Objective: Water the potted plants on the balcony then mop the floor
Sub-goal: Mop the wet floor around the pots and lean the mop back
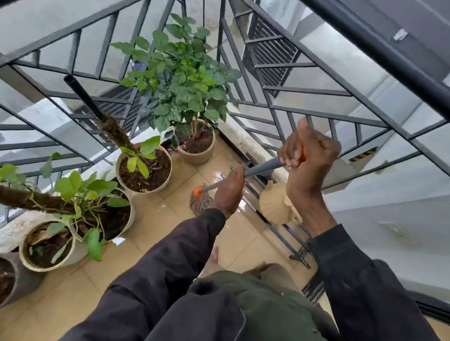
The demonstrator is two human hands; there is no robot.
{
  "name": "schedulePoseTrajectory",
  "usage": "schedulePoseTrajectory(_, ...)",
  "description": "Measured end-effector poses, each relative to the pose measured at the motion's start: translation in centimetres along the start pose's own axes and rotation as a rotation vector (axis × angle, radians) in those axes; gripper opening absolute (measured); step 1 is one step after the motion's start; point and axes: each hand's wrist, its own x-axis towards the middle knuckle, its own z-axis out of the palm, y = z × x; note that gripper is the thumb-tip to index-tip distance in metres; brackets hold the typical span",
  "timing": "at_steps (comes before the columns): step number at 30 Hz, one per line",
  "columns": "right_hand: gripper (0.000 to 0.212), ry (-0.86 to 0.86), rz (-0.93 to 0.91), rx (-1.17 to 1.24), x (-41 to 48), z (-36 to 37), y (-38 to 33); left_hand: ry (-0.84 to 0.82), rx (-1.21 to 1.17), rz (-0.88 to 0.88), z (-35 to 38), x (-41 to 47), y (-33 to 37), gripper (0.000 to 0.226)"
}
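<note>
Both hold the mop handle (261, 168): left grip (229, 194) low, right grip (308, 150) at its top. Beyond left grip, mop head (200, 203) lies near ribbed pot (198, 152); an overlong push may knock it. Wet floor (240, 239): slip risk.

Pots (152, 189) are lining the left railing (26, 124) up to the far corner. The mop head (201, 204) is resting on the floor (157, 243) right of them, left hand (229, 194) gripping the handle (261, 168) below right hand (308, 153).

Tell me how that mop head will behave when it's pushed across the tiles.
The mop head looks stringy, so it probably flops and trails. The tiles shine wet, so it likely slides easily. Its handle looks rigid, so pushes should carry through.
</note>
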Motion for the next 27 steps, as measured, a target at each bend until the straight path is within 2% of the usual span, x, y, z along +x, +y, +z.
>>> schedulePoseTrajectory(6, 0.050, 0.033, -0.068, -0.063, 4.4, 0.8, -0.2, 0.010, -0.094, -0.068, -1.0, 6.9, 0.7, 0.048)
schedulePoseTrajectory(12, 0.055, 0.091, 0.025, -0.164, 8.4, 0.7, 2.8, -0.115, -0.182, -0.250, 0.7, 11.2, 0.1, 0.014)
schedulePoseTrajectory(19, 0.055, 0.064, 0.155, -0.028, 18.3, -0.1, 3.5, -0.114, -0.156, -0.365, 1.3, 17.7, 1.5, 0.012)
schedulePoseTrajectory(22, 0.053, 0.029, 0.203, -0.012, 20.2, -1.6, 4.6, -0.112, -0.098, -0.398, 2.1, 18.1, 1.4, 0.018)
schedulePoseTrajectory(25, 0.050, -0.030, 0.256, 0.006, 20.7, -2.9, 6.3, -0.159, -0.023, -0.456, 3.4, 16.7, 0.0, 0.039)
schedulePoseTrajectory(27, 0.045, -0.068, 0.289, -0.001, 20.2, -3.6, 7.5, -0.179, 0.010, -0.483, 3.8, 15.2, -0.9, 0.045)
